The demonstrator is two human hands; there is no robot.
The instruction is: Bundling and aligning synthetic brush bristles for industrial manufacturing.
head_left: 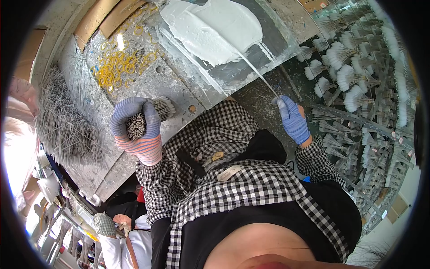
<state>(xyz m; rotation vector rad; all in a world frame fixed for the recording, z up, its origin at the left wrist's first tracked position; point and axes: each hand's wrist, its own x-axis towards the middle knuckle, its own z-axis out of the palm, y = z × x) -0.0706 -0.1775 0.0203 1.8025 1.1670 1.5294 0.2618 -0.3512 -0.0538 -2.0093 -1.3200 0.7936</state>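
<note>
My left hand (pixel 134 127), in a blue-grey glove with a pink striped cuff, is closed around a thick bundle of thin grey sticks (pixel 162 107), whose ends show at my palm. My right hand (pixel 293 120), in a blue glove, pinches one thin stick (pixel 260 74). That stick reaches up into a big blob of white paste (pixel 215 27) spread on a clear sheet (pixel 242 74) over the workbench. A thread of paste trails along the stick. My checked sleeves and black apron fill the lower middle.
Yellow rubber bands (pixel 118 62) lie scattered on the grey bench (pixel 148 85) at the upper left. A heap of loose grey sticks (pixel 62 127) lies at the left. Racks of white-tipped stick bundles (pixel 354 80) fill the right side. Another person's gloved hand (pixel 104 224) shows at the lower left.
</note>
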